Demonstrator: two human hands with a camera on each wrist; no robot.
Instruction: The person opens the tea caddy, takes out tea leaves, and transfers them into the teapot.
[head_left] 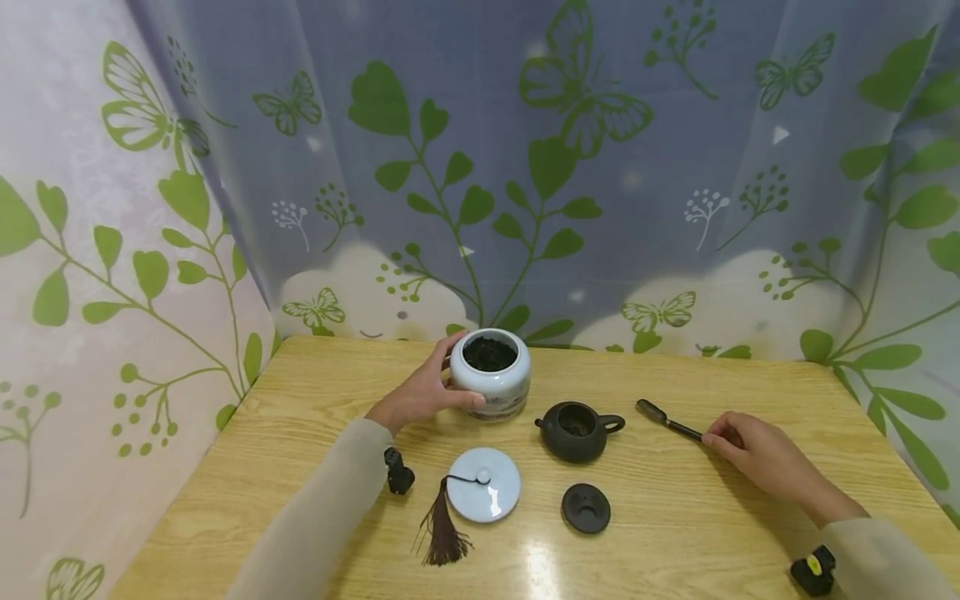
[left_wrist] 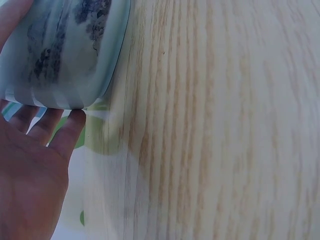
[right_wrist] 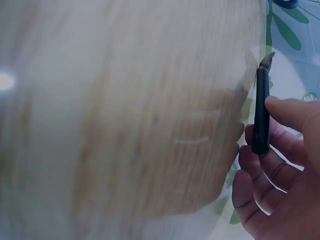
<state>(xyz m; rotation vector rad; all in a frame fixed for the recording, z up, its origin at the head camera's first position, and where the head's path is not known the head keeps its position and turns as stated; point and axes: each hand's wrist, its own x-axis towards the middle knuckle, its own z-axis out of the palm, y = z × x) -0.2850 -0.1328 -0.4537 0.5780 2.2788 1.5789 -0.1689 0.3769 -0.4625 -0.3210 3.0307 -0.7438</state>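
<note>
My left hand (head_left: 422, 390) grips a white porcelain tea jar (head_left: 504, 390) from its left side, thumb across the front and fingers round the back. Dark tea leaves (head_left: 490, 354) show inside its open mouth. Blue-grey painting marks the jar's wall (left_wrist: 65, 45) in the left wrist view. My right hand (head_left: 765, 457) pinches the end of a slim black tea scoop (head_left: 682, 429) between thumb and fingers. Its wider tip points left, toward a dark clay teapot (head_left: 573, 446). The teapot stands uncovered, with some dark leaves at the bottom, its handle to the right.
The pale jar lid (head_left: 491, 500) with a brown tassel (head_left: 446, 537) lies in front of the jar. A dark round teapot lid (head_left: 587, 508) sits in front of the teapot. Beyond the far edge of the wooden table (head_left: 330, 375) hangs a leaf-and-butterfly curtain (head_left: 480, 167).
</note>
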